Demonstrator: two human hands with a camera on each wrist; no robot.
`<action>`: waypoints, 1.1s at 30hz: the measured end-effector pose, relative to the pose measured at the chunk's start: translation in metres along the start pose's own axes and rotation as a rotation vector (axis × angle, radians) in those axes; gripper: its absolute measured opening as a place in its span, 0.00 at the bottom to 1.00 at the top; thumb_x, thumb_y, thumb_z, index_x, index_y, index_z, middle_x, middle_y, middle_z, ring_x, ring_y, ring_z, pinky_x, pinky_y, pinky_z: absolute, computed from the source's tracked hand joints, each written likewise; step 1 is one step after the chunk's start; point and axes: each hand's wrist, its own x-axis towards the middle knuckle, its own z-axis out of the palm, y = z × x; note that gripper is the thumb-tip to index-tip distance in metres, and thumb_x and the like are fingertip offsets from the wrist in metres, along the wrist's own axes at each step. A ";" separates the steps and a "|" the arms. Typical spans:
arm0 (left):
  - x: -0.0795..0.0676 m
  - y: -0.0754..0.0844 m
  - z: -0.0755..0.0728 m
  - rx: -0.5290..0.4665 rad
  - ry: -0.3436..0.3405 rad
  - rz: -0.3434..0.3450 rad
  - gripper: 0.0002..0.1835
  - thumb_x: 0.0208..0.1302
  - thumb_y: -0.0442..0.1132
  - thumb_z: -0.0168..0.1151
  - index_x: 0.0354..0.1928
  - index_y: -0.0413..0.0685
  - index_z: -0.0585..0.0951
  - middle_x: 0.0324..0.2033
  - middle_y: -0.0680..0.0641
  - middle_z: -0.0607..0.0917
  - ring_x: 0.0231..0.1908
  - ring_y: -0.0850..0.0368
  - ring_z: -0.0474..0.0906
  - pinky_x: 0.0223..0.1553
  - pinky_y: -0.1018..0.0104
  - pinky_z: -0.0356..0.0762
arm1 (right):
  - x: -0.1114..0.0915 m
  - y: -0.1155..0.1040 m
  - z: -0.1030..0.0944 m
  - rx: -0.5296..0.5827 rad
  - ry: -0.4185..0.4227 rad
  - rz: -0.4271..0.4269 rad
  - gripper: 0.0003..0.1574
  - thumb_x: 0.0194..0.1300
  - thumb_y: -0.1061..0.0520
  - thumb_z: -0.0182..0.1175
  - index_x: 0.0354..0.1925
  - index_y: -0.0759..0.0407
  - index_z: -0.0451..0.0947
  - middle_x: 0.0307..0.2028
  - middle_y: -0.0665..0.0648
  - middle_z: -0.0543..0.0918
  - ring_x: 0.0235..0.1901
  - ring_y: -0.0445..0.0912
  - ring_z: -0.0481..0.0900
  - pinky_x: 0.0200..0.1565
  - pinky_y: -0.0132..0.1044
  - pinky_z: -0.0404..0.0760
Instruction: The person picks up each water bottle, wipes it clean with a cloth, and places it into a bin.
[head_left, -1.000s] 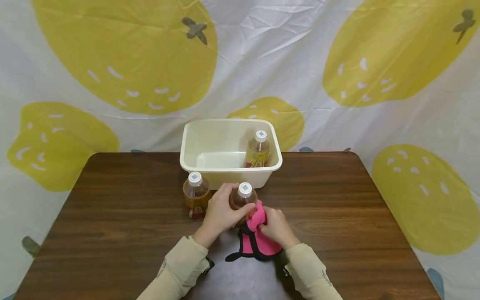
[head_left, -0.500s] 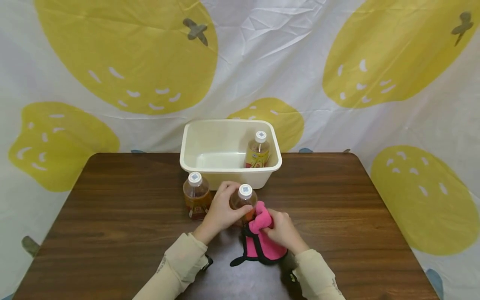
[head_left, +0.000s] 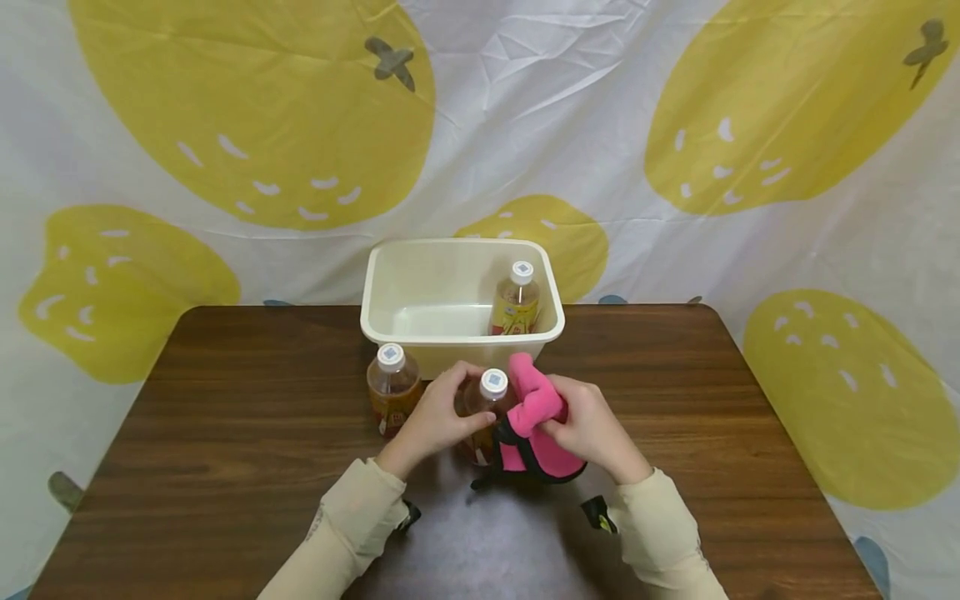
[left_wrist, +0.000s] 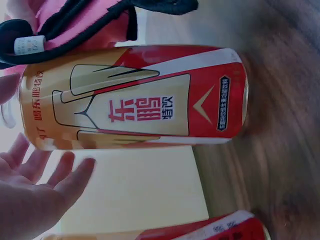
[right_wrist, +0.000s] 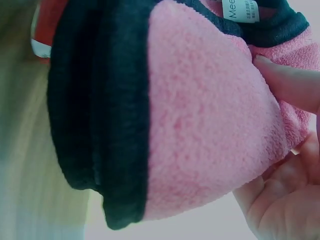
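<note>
In the head view a drink bottle [head_left: 494,384] with a white cap stands upright on the table, amber inside. My left hand [head_left: 432,418] holds it near the shoulder, thumb across the front and fingers behind. The left wrist view shows the red and gold label of this bottle [left_wrist: 135,100]. Right beside it, my right hand [head_left: 592,421] grips a pink fleece garment [head_left: 553,454] with black edging, bunched at the top. In the right wrist view the thumb presses the garment [right_wrist: 210,115] against the fingers, and a white tag shows inside its edge.
A second bottle [head_left: 394,392] stands to the left of my left hand. Behind, at the table's far edge, sits a cream plastic basin [head_left: 465,340] with another bottle [head_left: 515,307] at its right end. A lemon-print curtain [head_left: 525,125] hangs behind the brown wooden table [head_left: 247,433].
My right hand has moved right and away from me, lifting the pink garment higher beside the bottle. My left hand stays at the same bottle, which has barely shifted.
</note>
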 end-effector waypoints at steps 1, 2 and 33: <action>0.000 -0.001 -0.001 0.010 0.001 0.015 0.24 0.42 0.35 0.70 0.45 0.40 0.74 0.44 0.42 0.78 0.46 0.49 0.73 0.49 0.55 0.70 | 0.002 -0.002 -0.001 -0.004 -0.004 -0.012 0.16 0.39 0.69 0.68 0.29 0.59 0.76 0.24 0.51 0.77 0.24 0.41 0.69 0.28 0.32 0.71; 0.000 -0.001 -0.003 0.023 0.003 0.026 0.24 0.42 0.35 0.70 0.45 0.40 0.75 0.44 0.42 0.78 0.47 0.49 0.72 0.50 0.55 0.69 | 0.004 -0.003 -0.002 -0.010 -0.008 -0.022 0.16 0.40 0.69 0.68 0.30 0.59 0.76 0.24 0.50 0.77 0.24 0.41 0.69 0.28 0.32 0.71; -0.003 -0.001 0.002 0.078 0.096 -0.005 0.21 0.43 0.32 0.68 0.43 0.41 0.77 0.37 0.45 0.79 0.35 0.55 0.73 0.35 0.60 0.75 | 0.015 -0.014 0.005 -0.143 -0.021 -0.057 0.15 0.39 0.67 0.66 0.31 0.62 0.76 0.26 0.53 0.77 0.25 0.44 0.73 0.30 0.37 0.75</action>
